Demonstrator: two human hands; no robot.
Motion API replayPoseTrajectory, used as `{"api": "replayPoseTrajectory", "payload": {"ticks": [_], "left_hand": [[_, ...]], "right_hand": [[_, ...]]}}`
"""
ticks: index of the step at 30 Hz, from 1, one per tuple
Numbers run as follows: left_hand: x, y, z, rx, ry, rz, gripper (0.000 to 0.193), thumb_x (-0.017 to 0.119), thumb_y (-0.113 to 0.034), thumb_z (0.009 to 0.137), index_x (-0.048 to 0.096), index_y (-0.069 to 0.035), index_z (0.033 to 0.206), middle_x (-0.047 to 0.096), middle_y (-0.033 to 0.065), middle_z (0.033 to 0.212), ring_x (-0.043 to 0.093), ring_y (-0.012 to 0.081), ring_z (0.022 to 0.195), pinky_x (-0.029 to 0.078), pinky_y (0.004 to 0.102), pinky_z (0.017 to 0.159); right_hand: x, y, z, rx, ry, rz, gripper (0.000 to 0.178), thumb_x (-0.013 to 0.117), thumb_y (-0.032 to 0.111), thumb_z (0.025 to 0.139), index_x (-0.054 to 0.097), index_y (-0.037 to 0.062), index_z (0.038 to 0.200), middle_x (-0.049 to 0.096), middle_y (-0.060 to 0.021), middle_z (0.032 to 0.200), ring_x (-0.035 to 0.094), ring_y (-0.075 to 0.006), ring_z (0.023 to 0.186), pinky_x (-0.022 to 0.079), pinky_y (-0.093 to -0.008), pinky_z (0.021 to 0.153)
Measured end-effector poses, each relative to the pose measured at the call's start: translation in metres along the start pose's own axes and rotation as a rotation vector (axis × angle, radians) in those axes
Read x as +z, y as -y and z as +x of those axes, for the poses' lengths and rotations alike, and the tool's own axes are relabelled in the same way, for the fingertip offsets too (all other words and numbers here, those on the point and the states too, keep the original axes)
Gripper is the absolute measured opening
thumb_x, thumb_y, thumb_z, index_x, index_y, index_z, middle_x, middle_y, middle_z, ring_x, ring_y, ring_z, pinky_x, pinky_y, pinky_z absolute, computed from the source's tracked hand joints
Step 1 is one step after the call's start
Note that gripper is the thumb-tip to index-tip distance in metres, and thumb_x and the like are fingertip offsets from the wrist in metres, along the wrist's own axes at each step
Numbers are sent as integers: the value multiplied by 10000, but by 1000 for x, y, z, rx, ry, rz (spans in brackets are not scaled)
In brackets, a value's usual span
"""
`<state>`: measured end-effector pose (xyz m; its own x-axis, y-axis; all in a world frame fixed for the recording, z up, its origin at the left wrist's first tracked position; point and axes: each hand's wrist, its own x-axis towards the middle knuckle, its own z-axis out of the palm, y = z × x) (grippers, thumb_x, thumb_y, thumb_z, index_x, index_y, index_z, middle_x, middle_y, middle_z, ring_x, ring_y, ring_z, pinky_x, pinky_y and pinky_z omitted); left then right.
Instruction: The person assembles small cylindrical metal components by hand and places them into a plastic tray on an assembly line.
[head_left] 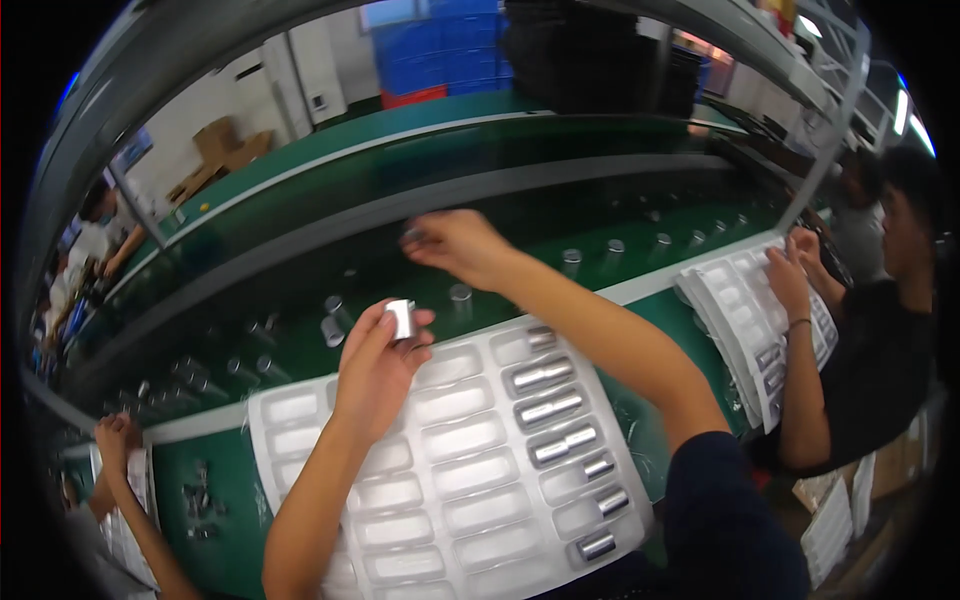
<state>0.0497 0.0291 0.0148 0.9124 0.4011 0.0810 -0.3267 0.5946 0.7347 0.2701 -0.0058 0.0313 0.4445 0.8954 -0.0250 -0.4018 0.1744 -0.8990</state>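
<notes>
My left hand is closed round a short shiny metal cylinder, above the far edge of a white plastic tray. Further off, over the dark green belt, my right hand is closed in a pinch. Something small and dark shows at its fingertips, too blurred to name. The tray has rows of oblong hollows. Metal cylinders lie in its right-hand column, some hollows there holding two end to end and others only one. On the belt below my right hand stands another cylinder.
Several more cylinders stand along the belt to both sides. Small dark parts lie on the green table at left. Co-workers' hands are at trays on both sides, one hand at right. A metal post rises there.
</notes>
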Motion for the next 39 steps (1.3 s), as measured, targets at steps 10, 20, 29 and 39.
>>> {"api": "replayPoseTrajectory", "payload": {"ticks": [10,20,29,39], "left_hand": [[7,0,7,-193,104,-154,300,470,-209,1024,514,-30,1261,609,127,1043,597,172,862,527,302,788],[15,6,0,-206,10,16,239,456,-275,1034,512,-72,1147,618,118,979,598,158,798,519,268,694],[20,5,-1,-189,-19,87,239,473,-302,1031,509,-68,1062,631,103,935,568,124,726,490,262,652],[20,9,-2,-199,-34,180,222,467,-284,1035,538,-74,1045,619,64,896,549,89,679,436,226,570]], "right_hand": [[1,31,-127,134,-6,275,439,445,345,1024,495,4,1295,588,-78,891,572,-126,751,516,-246,658],[0,10,-129,-339,7,-494,313,683,1,852,628,-17,1160,578,-67,984,597,-122,890,554,-246,793],[9,8,-137,-409,207,-566,375,674,-20,847,635,12,1219,541,-92,1116,560,-157,1016,544,-292,906],[5,5,-137,-514,183,-667,324,706,-73,795,674,-32,1114,610,-145,1116,631,-201,1026,548,-304,907]]}}
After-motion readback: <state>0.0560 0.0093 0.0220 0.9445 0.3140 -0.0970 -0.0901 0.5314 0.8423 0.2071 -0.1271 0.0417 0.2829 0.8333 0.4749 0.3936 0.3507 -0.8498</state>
